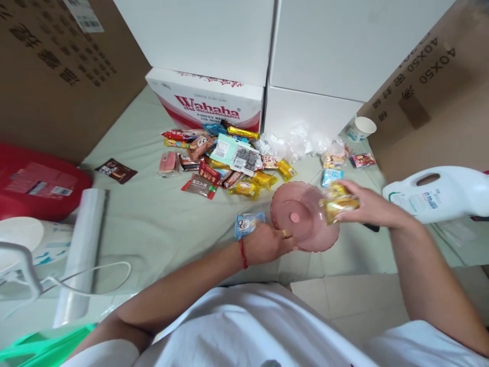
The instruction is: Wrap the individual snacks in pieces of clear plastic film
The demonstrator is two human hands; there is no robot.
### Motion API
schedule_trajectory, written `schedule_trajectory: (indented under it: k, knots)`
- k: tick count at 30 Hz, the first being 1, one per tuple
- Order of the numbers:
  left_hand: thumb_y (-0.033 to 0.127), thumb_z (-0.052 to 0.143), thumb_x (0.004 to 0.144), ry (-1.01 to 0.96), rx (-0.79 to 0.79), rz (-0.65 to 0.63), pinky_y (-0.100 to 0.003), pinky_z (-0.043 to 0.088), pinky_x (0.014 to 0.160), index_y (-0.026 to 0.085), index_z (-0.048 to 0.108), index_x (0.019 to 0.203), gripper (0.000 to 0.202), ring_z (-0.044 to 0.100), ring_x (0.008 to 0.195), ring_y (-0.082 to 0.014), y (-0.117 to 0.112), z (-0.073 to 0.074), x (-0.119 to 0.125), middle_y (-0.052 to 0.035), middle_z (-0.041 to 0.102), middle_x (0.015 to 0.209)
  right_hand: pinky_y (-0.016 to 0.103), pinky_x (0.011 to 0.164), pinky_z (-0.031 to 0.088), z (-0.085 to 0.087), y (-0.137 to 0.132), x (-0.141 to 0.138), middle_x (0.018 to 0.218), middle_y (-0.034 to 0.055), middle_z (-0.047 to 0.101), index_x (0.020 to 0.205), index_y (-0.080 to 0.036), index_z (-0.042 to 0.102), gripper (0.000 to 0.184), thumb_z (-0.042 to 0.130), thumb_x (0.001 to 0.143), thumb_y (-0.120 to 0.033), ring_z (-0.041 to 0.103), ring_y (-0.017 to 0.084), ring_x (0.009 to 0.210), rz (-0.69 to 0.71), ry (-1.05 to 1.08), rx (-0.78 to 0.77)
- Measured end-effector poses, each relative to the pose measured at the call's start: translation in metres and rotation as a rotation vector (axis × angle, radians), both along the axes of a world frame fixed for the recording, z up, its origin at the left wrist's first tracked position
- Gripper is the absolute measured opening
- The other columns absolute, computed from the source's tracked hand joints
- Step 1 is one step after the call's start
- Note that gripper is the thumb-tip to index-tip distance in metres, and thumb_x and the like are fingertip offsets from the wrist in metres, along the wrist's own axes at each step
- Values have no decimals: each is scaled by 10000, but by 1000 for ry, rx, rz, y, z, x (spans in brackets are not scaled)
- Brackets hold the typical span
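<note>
With my left hand (269, 243) I grip the near left rim of a pink, see-through scalloped plate (305, 237). A blue and white snack packet (245, 224) lies right beside that hand, partly covered by it. My right hand (367, 204) is closed around yellow-wrapped snacks (336, 203), held over the plate's right edge and slightly blurred. How many it holds I cannot tell. Beyond the plate is a heap of wrapped snacks, among them yellow packets (244, 189), a brown and red packet (199, 185) and a pale green packet (226, 153).
A Wahaha carton (217, 104) and white boxes (317, 46) stand behind the heap. Clear crumpled plastic (296, 143), a paper cup (361, 129) and a white jug (435, 196) are on the right. At left are a red container (38, 181), a plastic roll (82, 244) and a white cable (103, 293).
</note>
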State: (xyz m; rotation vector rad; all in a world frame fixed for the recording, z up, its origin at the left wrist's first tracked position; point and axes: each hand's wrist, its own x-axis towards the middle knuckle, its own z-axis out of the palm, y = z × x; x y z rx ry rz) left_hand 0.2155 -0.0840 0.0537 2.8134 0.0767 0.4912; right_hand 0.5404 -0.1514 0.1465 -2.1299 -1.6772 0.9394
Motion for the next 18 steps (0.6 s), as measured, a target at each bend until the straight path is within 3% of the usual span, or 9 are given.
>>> schedule_trajectory:
  k: [2,4,7,10,13,15,18]
  knots:
    - [342,461,1079,4,10,-5,-270,340,500,214,661,1014,246,578,558,-122,-5,-4,0,-30,723,929,428,965,569,-23,12,-48,1349,64,685,1476,-288,522,905,864,669,-516,675,339,1167,159,-8,30]
    - [340,496,1065,60,4,-39,-268,367,498,213,670,1023,219,648,630,-141,-10,-12,-1,-41,742,995,454,990,541,-53,19,-85,1332,108,687,1452,-244,544,818,821,736,-527,649,358,1198,158,-119,8]
    - [350,521,1054,142,-54,-56,-265,424,499,215,668,1041,200,696,674,-153,-15,-22,-8,-37,756,1037,497,1015,508,-78,20,-102,1383,176,642,1451,-200,549,800,773,789,-590,591,402,1272,170,-216,-21]
    - [368,523,1044,65,-180,3,-277,539,588,221,599,1275,285,750,853,-182,-18,-26,-20,-81,726,1256,498,1061,483,-69,25,-69,1409,138,630,1434,-254,564,705,662,868,-663,584,367,1287,121,-155,153]
    - [329,488,1044,-149,-317,145,-322,610,789,207,482,1432,407,725,1108,-227,-18,-26,-31,-136,684,1338,533,1075,455,-61,44,-15,1364,153,636,1507,-250,478,682,506,961,-658,597,362,1255,-293,-290,330]
    - [281,478,1039,-259,-381,279,-359,609,873,206,496,1406,375,708,1136,-237,-17,-25,-36,-148,695,1274,583,1091,416,-72,60,13,1427,231,559,1551,-173,408,890,638,859,-684,533,432,1314,-517,-436,215]
    - [230,492,1026,-296,-434,399,-373,604,881,210,557,1307,289,706,1083,-231,-14,-25,-42,-137,700,1195,579,1074,417,-107,74,31,1436,296,512,1560,-108,385,996,727,779,-622,509,476,1319,-538,-503,-10]
